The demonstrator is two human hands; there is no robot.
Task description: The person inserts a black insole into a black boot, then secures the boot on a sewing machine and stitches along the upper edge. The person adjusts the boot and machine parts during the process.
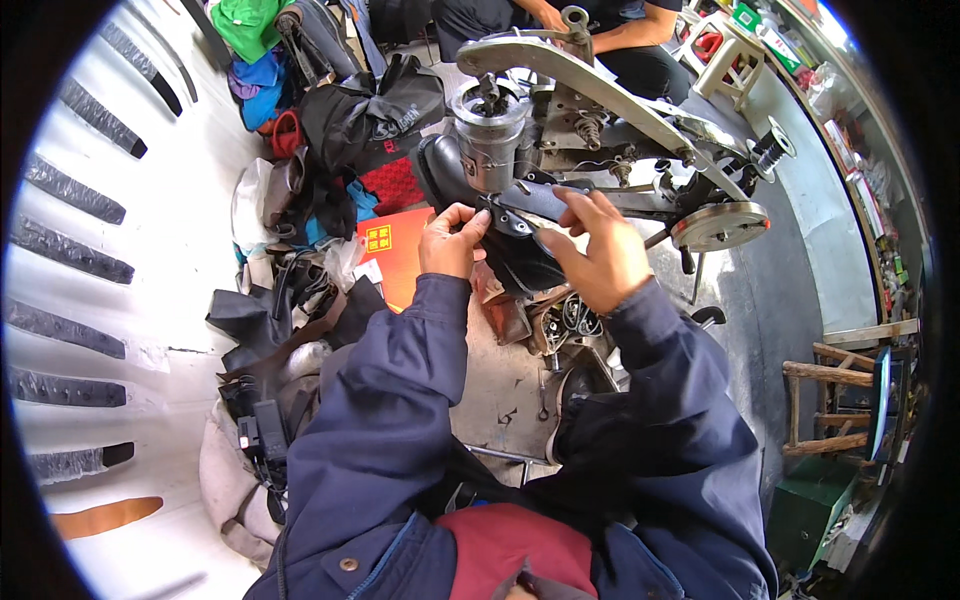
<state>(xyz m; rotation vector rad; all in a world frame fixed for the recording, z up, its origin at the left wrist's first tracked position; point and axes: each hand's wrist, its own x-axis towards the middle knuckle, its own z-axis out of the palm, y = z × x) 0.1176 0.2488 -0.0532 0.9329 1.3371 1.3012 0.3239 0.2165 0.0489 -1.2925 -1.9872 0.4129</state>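
A black shoe (513,221) with metal eyelets lies under the head of a metal shoe-patching sewing machine (492,135). My left hand (448,246) pinches the shoe's edge between thumb and forefinger, just below the machine's cylinder. Across from it, my right hand (604,252) hovers over the shoe's right side, thumb and curved fingers apart. I see nothing held in it; whether its fingertips touch the leather I cannot tell. The machine's long arm reaches back to the right, toward a handwheel (722,226).
Bags and clothing, among them a black bag (375,110), pile up on the left beside an orange-red packet (395,250). Tools and scraps lie on the floor below my hands. A wooden stool (835,395) stands right. Another person's arm (630,32) shows beyond the machine.
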